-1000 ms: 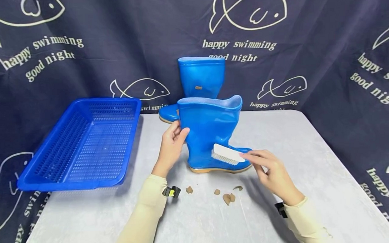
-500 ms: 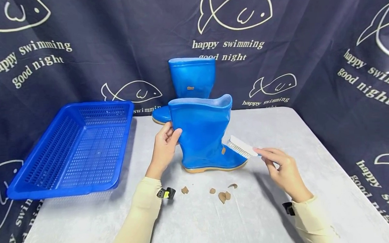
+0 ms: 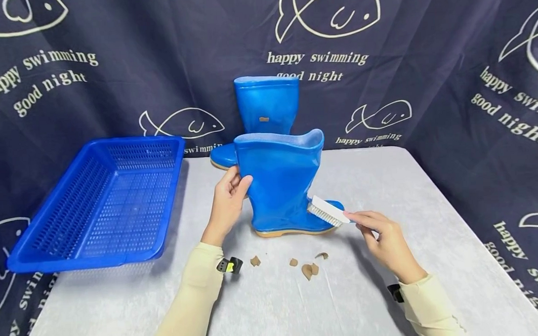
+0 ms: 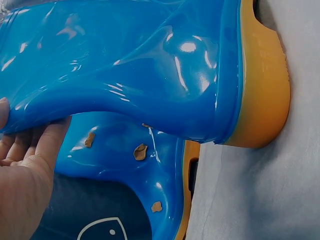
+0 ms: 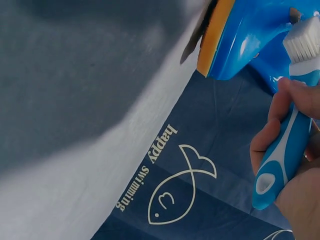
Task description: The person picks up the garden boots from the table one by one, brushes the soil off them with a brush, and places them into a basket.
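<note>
In the head view, a blue rubber boot (image 3: 276, 187) with a tan sole stands upright on the table, toe to the right. My left hand (image 3: 225, 206) grips the back of its shaft, thumb on the near side and fingers behind. A white-headed scrub brush (image 3: 329, 212) with a blue handle is in my right hand (image 3: 387, 240), its bristles against the boot's instep. The right wrist view shows my fingers curled round the brush handle (image 5: 286, 155) and a brown fleck (image 5: 295, 15) on the boot near the bristles. Brush and hand hide part of the toe.
A second blue boot (image 3: 268, 101) stands behind, with brown flakes (image 4: 140, 152) stuck on it. Several loose brown flakes (image 3: 307, 271) lie on the table (image 3: 274, 306) in front. A blue plastic basket (image 3: 170, 211) is at the left. A dark fish-patterned cloth (image 3: 194, 52) hangs behind.
The brush moved right from the boot's ankle to its toe side, then slightly back left onto the instep. A brown flake seen there half a second ago is out of the head view now.
</note>
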`<action>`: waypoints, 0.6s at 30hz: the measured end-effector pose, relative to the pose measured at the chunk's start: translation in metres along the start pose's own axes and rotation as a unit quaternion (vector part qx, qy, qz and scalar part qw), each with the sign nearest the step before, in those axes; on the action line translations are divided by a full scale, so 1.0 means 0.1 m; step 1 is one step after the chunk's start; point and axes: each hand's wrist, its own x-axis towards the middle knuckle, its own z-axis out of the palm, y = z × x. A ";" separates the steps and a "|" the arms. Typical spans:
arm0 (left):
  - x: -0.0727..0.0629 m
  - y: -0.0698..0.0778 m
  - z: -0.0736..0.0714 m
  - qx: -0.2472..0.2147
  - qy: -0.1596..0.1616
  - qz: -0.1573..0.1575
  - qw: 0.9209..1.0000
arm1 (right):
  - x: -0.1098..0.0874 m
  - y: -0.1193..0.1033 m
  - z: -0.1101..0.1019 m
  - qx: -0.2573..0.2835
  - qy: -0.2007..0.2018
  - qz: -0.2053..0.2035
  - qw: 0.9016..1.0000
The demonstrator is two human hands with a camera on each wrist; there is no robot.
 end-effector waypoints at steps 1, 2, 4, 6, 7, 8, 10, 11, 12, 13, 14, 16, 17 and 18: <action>0.00 0.01 0.00 -0.001 0.001 0.002 1.000 | -0.01 -0.01 0.00 0.000 0.000 -0.001 1.000; 0.01 0.01 -0.01 -0.001 0.002 0.004 1.000 | -0.01 -0.01 -0.01 0.000 -0.003 0.000 1.000; 0.01 0.02 -0.02 -0.003 0.007 0.005 1.000 | -0.03 -0.01 -0.01 -0.002 -0.009 -0.001 1.000; 0.01 0.04 -0.03 -0.004 0.009 0.007 1.000 | -0.04 -0.02 -0.03 -0.006 -0.013 -0.001 1.000; 0.01 0.04 -0.03 -0.005 0.009 0.006 1.000 | -0.04 -0.02 -0.04 -0.006 -0.012 0.000 1.000; 0.01 0.05 -0.03 -0.004 0.007 0.006 1.000 | -0.05 -0.02 -0.05 -0.004 -0.012 0.004 1.000; 0.01 0.05 -0.02 -0.003 0.004 0.003 1.000 | -0.04 -0.02 -0.06 0.001 -0.002 0.005 1.000; 0.01 0.05 -0.02 -0.003 0.003 0.002 1.000 | -0.03 -0.01 -0.07 0.004 0.004 0.007 1.000; 0.00 0.04 -0.02 -0.003 0.002 -0.001 1.000 | -0.02 -0.01 -0.07 0.006 0.010 0.008 1.000; 0.00 0.04 -0.01 -0.002 0.001 -0.002 1.000 | -0.01 -0.01 -0.07 0.005 0.015 0.009 1.000; 0.00 0.03 -0.01 -0.002 0.002 -0.003 1.000 | 0.01 0.00 -0.07 0.003 0.017 0.011 1.000; 0.00 0.02 -0.01 0.000 0.002 -0.004 1.000 | 0.06 0.02 -0.05 0.000 0.020 0.013 1.000; 0.00 0.02 -0.01 0.000 0.001 -0.005 1.000 | 0.08 0.03 -0.04 -0.003 0.017 0.014 1.000; 0.00 0.02 0.00 0.000 0.000 -0.006 1.000 | 0.09 0.04 -0.03 -0.008 0.014 0.013 1.000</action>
